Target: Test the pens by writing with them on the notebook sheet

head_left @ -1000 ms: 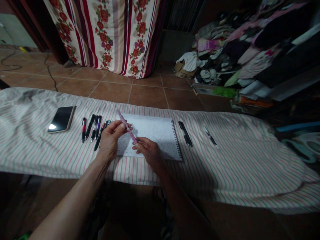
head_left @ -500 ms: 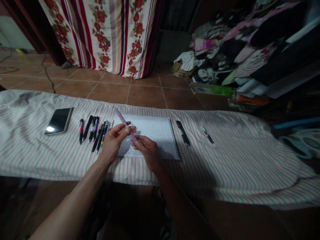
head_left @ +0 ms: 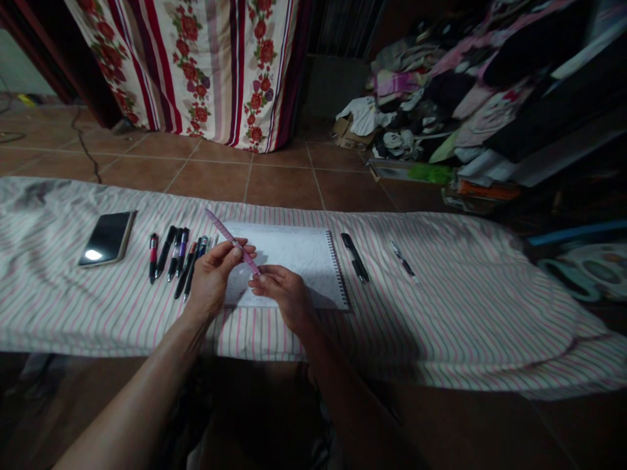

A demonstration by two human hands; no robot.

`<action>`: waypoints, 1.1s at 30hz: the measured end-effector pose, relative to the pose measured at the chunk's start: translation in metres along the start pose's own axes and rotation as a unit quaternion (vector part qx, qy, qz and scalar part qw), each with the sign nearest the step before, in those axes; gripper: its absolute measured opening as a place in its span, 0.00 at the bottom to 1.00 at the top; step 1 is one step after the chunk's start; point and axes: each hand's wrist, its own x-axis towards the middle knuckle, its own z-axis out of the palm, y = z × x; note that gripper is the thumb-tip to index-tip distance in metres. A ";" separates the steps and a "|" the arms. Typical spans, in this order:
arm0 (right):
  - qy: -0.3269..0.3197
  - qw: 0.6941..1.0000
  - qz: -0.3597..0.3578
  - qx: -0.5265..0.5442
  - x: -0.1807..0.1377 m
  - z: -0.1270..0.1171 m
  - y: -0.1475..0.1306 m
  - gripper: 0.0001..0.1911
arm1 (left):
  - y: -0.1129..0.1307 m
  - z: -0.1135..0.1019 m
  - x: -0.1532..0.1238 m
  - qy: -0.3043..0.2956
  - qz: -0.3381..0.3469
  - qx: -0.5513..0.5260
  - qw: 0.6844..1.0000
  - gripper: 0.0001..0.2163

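A pink pen [head_left: 223, 233] is held slanted between both hands above a spiral notebook [head_left: 294, 258]. My left hand [head_left: 213, 277] pinches the pen's middle with thumb and fingers. My right hand [head_left: 281, 294] grips its lower end, fingers curled. The pen's free end points up and to the left. The notebook lies open on a pink-striped cloth [head_left: 441, 307] spread over a long low surface.
Left of the notebook lies a row of several pens [head_left: 176, 254], and farther left a dark phone [head_left: 106, 237]. Right of the notebook are a black pen [head_left: 355, 257] and a thin pen [head_left: 404, 262]. Beyond: tiled floor, a floral curtain [head_left: 210, 65], and a heap of clothes [head_left: 441, 104].
Both hands and the pink pen stay together over the notebook; the pen has tipped a little flatter, its tip leaning more to the left. The view has drifted slightly rightward.
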 end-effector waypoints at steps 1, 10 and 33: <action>0.005 1.000 0.000 0.000 0.001 0.000 0.002 0.19 | 0.000 0.000 0.000 0.003 0.000 0.002 1.000 0.12; -0.004 1.000 -0.002 -0.004 0.001 -0.001 0.006 0.16 | -0.002 0.002 -0.001 0.005 0.008 0.021 1.000 0.10; -0.018 1.000 -0.010 -0.015 0.001 0.001 0.004 0.18 | -0.002 0.004 -0.002 0.014 0.007 0.034 0.999 0.10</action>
